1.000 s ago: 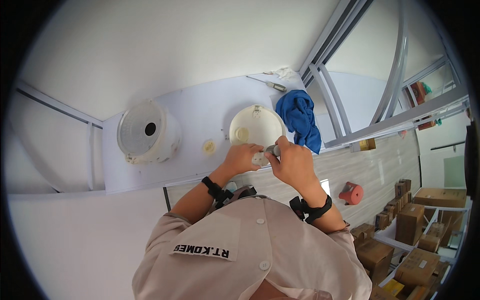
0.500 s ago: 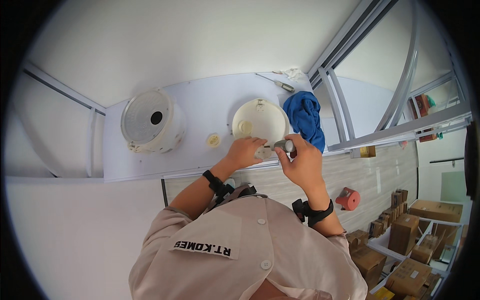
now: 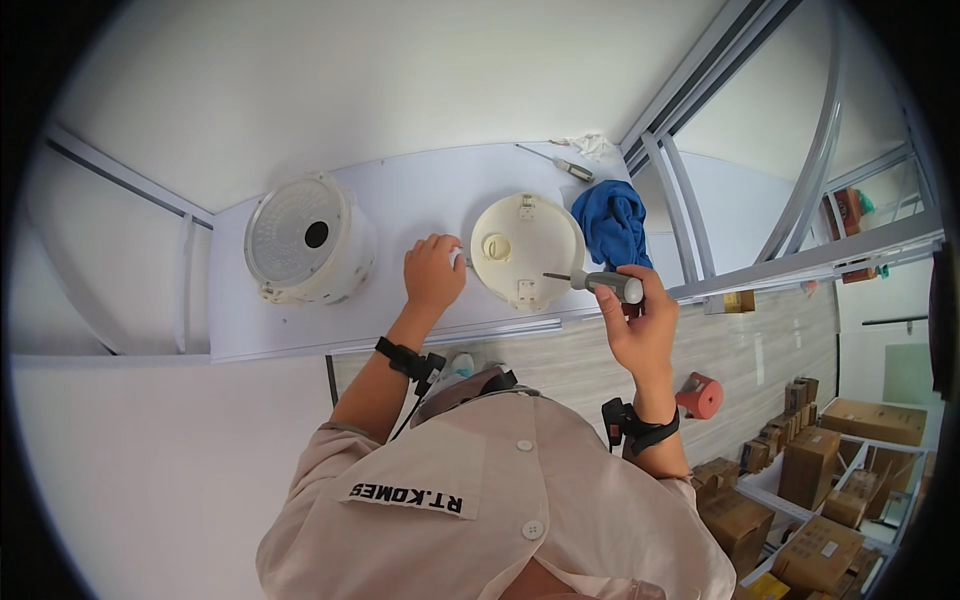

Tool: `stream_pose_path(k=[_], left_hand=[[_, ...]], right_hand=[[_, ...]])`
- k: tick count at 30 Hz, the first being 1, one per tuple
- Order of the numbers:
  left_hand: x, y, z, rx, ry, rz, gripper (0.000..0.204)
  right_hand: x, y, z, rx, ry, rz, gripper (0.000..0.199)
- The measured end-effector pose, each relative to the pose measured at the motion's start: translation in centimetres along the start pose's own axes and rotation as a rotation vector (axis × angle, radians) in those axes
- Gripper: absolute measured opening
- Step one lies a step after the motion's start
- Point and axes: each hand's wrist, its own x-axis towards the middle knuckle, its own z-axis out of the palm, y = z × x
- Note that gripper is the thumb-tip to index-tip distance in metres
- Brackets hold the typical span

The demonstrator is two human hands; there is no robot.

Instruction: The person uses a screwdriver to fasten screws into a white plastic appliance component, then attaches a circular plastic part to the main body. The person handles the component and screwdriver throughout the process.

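Note:
A screwdriver (image 3: 610, 286) with a grey and white handle is gripped in my right hand (image 3: 642, 322), its shaft pointing left over the lid. That round cream-white lid (image 3: 540, 245) lies hollow side up on the table, with a hinge-like fitting at its far edge and another at its near edge. Inside it, toward the left, is a small cream round part (image 3: 497, 247). Just left of the lid, my left hand (image 3: 434, 275) rests low with curled fingers. Something whitish shows by its fingertips, mostly hidden, and I cannot make out its kind.
A white round appliance body (image 3: 345, 255) with a perforated metal top stands at the left of the table (image 3: 400, 190). A blue cloth (image 3: 610, 225) lies right of the lid. Behind it are another screwdriver (image 3: 572, 168) and crumpled white tissue (image 3: 592, 148). A metal frame borders the right.
My left hand has left the lid's near edge and moved left, over where a small yellowish round part lay. My right hand has drawn the screwdriver right, away from the near fitting.

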Motion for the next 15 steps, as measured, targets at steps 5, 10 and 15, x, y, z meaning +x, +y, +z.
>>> stream_pose_path(k=[5,10,15], left_hand=[[0.2,0.2,0.8,0.179,-0.164,-0.057,0.014],[-0.1,0.1,2.2,0.247,-0.197,-0.049,0.011],[-0.1,-0.5,2.5,0.278,-0.163,-0.007,0.008]], right_hand=[[-0.2,0.0,-0.2,0.025,0.000,-0.021,0.036],[-0.6,0.3,-0.7,0.020,-0.003,-0.030,0.037],[-0.8,0.5,-1.2,0.009,0.008,-0.026,0.036]])
